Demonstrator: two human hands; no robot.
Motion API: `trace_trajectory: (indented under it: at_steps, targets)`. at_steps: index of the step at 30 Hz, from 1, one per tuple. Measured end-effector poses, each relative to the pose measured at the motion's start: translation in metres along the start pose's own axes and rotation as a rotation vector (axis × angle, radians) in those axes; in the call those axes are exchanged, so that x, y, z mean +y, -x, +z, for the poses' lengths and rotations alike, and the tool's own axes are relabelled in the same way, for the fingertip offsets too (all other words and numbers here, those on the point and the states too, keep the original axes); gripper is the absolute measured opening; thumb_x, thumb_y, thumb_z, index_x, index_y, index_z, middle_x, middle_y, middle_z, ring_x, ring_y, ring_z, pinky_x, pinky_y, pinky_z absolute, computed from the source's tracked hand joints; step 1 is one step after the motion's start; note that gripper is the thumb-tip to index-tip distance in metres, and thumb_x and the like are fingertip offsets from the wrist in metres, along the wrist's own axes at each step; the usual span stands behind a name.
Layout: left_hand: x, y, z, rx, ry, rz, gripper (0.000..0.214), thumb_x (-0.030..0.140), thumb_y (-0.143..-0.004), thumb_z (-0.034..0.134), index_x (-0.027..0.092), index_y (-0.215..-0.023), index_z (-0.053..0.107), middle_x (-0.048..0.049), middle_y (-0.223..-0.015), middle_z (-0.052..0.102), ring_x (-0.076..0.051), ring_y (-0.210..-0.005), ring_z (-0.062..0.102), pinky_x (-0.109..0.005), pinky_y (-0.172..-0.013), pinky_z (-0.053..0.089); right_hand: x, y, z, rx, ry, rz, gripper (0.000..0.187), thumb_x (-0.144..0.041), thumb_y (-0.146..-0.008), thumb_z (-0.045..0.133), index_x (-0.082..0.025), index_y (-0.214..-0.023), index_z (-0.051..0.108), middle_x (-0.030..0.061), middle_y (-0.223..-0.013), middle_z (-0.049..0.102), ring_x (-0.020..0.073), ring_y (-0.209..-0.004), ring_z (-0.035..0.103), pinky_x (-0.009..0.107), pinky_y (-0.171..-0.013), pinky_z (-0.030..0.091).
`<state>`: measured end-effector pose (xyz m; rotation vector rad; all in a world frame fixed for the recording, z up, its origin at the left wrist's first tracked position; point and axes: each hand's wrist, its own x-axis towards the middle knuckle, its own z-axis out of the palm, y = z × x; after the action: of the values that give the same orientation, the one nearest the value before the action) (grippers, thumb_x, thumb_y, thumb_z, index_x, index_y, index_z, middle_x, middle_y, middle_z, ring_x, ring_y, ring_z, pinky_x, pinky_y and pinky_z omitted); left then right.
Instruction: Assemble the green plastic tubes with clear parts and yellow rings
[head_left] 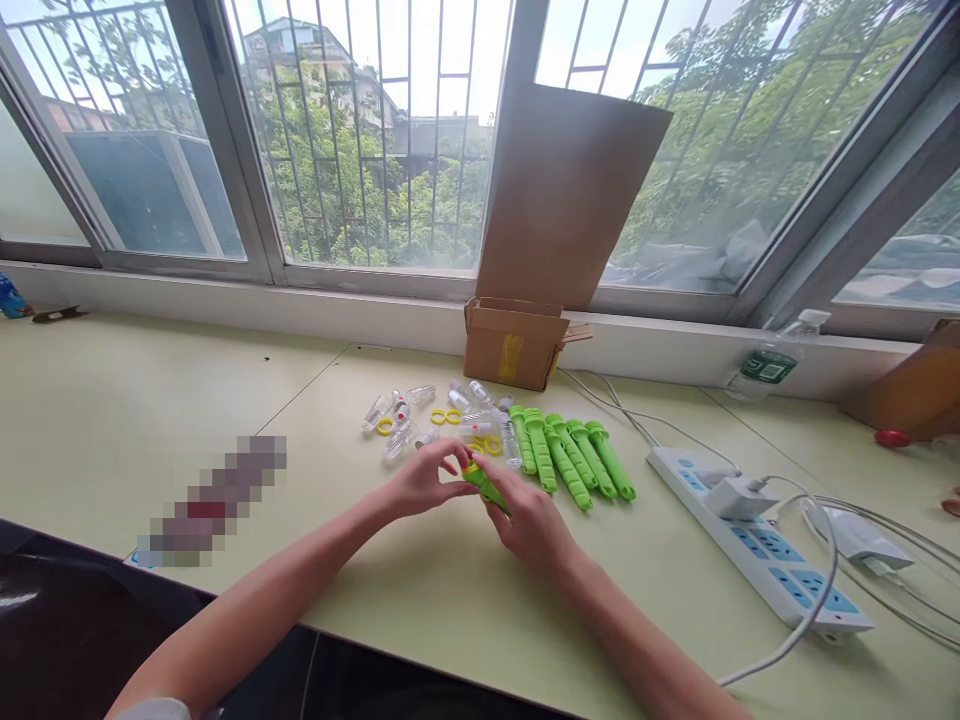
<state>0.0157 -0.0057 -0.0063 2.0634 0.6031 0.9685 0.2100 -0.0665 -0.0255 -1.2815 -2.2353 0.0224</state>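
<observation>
A green plastic tube-shaped handle [489,489] with a yellow ring at its upper end is between my hands, low over the table. My right hand [536,520] is wrapped round its green body, forefinger along the top. My left hand [429,482] is curled at the ringed end, thumb and fingertips against it. Just beyond lie clear plastic bulb-like pieces [400,440], some with small red and white parts, and several loose yellow rings [492,445]. Right of these, several more green handles [571,455] lie side by side.
A small cardboard box [510,345] with a tall raised flap stands against the window sill. On the right are a white power strip [750,540] with plugs and cables, and a plastic bottle [776,360]. A blurred object [214,505] lies at left.
</observation>
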Motion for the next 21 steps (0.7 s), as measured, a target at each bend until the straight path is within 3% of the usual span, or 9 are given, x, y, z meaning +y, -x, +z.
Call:
trace_trajectory:
  at_steps: [8, 14, 21]
  targets:
    - [-0.0015, -0.0006, 0.0005, -0.011, 0.045, -0.023, 0.024, 0.033, -0.073, 0.07, 0.017, -0.083, 0.054, -0.005, -0.096, 0.06, -0.017, -0.091, 0.059, -0.034, -0.076, 0.054, 0.0032, 0.0015, 0.0027, 0.023, -0.014, -0.022, 0.066, -0.012, -0.083, 0.047, -0.027, -0.144, 0.027, 0.0094, -0.12, 0.061, 0.024, -0.101, 0.063, 0.037, -0.083, 0.053]
    - [0.0035, 0.0, 0.0024, 0.072, -0.054, 0.085, 0.028, 0.029, -0.076, 0.068, 0.02, -0.1, 0.059, -0.0067, -0.104, 0.059, -0.019, -0.099, 0.056, -0.037, -0.082, 0.052, 0.0068, 0.0017, -0.0019, 0.093, -0.058, 0.036, 0.065, -0.014, -0.085, 0.045, -0.029, -0.145, 0.024, 0.0065, -0.128, 0.057, 0.0218, -0.107, 0.061, 0.034, -0.083, 0.053]
    - [0.0077, 0.0013, 0.0051, 0.097, -0.102, 0.111, 0.025, 0.027, -0.078, 0.066, 0.02, -0.101, 0.059, -0.005, -0.092, 0.061, -0.016, -0.085, 0.056, -0.034, -0.078, 0.05, 0.0039, 0.0023, -0.001, 0.045, -0.076, -0.005, 0.064, -0.015, -0.085, 0.044, -0.026, -0.145, 0.024, 0.0093, -0.123, 0.06, 0.0231, -0.107, 0.061, 0.037, -0.086, 0.052]
